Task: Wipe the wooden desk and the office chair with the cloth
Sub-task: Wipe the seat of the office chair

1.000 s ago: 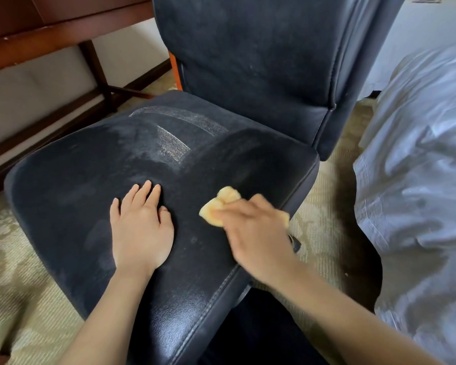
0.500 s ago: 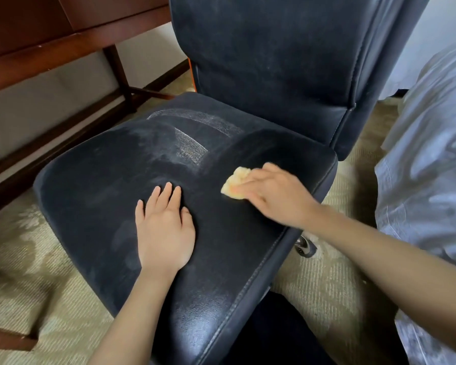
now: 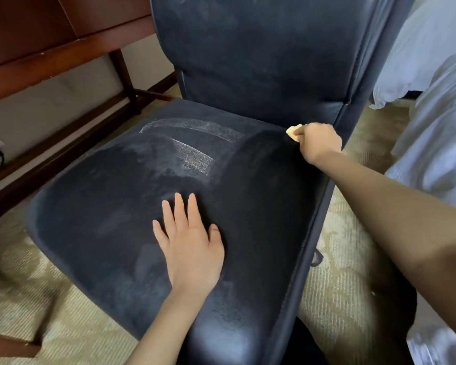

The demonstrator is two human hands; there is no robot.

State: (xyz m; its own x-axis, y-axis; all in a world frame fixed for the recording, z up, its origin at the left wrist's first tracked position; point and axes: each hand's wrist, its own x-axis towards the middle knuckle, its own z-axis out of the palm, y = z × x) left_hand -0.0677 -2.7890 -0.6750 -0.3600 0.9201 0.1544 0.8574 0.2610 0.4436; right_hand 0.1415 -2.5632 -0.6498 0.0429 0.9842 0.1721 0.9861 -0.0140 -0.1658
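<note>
While working the crease between seat and backrest, at centre right of the frame, press the cloth flat into the seam instead of dabbing. Note it as a small yellow wad pinched under the curled fingers of the right hand, touching the rear corner of the office chair, with only a corner visible past the knuckles. Open out more of it for wider contact. Drag along the seam toward the upper left, then pull back over the seat in overlapping strokes to lift the pale dust streaks across its middle.

Leave the left hand spread flat, fingers straight, palm down at lower centre, probably bracing the chair against swivelling; move it before wiping that patch.

Read the chair as facing the lower left of the frame, seat running front to back from lower left to upper right, backrest rising out of the top edge. Cannot tell any long axis for the bunched cloth. Save the wooden desk, upper left, for its own pass.
</note>
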